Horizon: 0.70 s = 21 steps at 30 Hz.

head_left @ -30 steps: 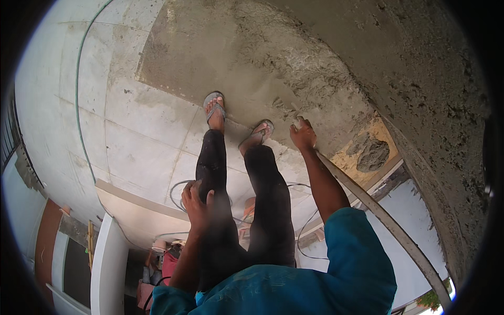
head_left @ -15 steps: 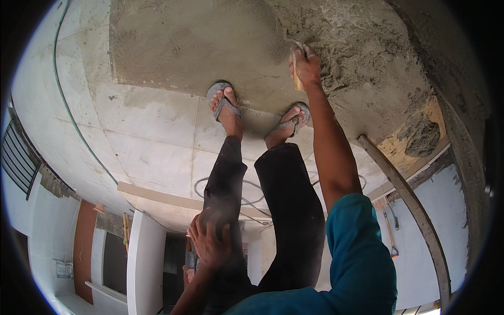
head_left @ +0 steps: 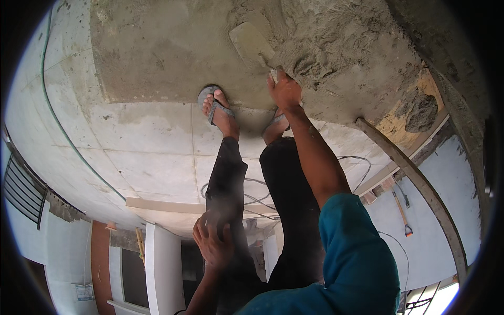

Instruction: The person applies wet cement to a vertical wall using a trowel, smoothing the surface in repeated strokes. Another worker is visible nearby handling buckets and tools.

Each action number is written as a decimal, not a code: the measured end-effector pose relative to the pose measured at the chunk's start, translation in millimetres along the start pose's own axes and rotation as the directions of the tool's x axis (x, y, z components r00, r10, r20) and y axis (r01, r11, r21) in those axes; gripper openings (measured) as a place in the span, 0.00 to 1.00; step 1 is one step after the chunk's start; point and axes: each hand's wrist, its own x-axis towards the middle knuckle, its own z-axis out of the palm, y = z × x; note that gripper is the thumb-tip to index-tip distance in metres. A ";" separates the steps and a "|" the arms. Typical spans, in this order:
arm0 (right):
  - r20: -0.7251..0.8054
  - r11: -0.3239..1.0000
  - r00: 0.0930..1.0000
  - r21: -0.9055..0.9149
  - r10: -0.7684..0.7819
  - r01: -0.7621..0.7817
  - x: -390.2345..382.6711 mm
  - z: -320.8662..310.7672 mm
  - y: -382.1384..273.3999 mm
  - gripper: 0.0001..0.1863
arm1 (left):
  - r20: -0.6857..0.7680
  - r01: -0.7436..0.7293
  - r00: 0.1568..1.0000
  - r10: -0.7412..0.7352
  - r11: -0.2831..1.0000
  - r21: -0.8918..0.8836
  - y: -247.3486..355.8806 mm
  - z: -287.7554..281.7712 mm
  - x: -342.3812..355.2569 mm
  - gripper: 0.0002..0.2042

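My right hand (head_left: 284, 90) is closed on the handle of a trowel, whose mortar-smeared blade (head_left: 251, 43) lies on the wet grey mortar (head_left: 142, 58), beside a rougher, lumpy stretch of it. Below, my left hand (head_left: 212, 241) rests on my dark-trousered left leg, fingers apart, holding nothing. My sandalled left foot (head_left: 220, 113) is at the mortar's edge on pale tiles; my right foot is partly hidden behind my right arm. A long bar (head_left: 409, 170), curved by the lens, lies beside that arm, near a heap of mortar (head_left: 417, 110) on a tan patch.
A green hose (head_left: 46, 89) runs over tiles at left. Cables (head_left: 257, 184) lie behind my legs, near a step edge (head_left: 157, 206). A black railing (head_left: 23, 191), a white partition (head_left: 160, 265) and a shovel (head_left: 399, 210) are farther off. A dark, rough plastered surface (head_left: 457, 79) borders the right.
My right hand, which had reached farther out onto the mortar, has drawn back leftward with the trowel, whose blade now shows flat. My left hand stays on my leg.
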 end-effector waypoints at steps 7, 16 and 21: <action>0.052 0.979 0.999 -0.202 -0.003 0.013 15.2 27.9 32.4 0.26 | -0.005 -0.042 0.999 0.042 0.999 0.032 -3.1 2.4 3.7 0.18; -0.248 0.961 0.966 -0.277 -0.075 0.004 31.4 -146.5 -9.3 0.26 | -0.130 -0.091 0.988 0.082 0.994 -0.063 3.4 13.7 -16.3 0.17; -0.255 0.917 0.926 -0.357 -0.277 0.176 -35.3 -283.5 -45.0 0.24 | -0.295 -0.066 0.956 0.008 0.980 -0.185 -1.8 27.0 -39.0 0.19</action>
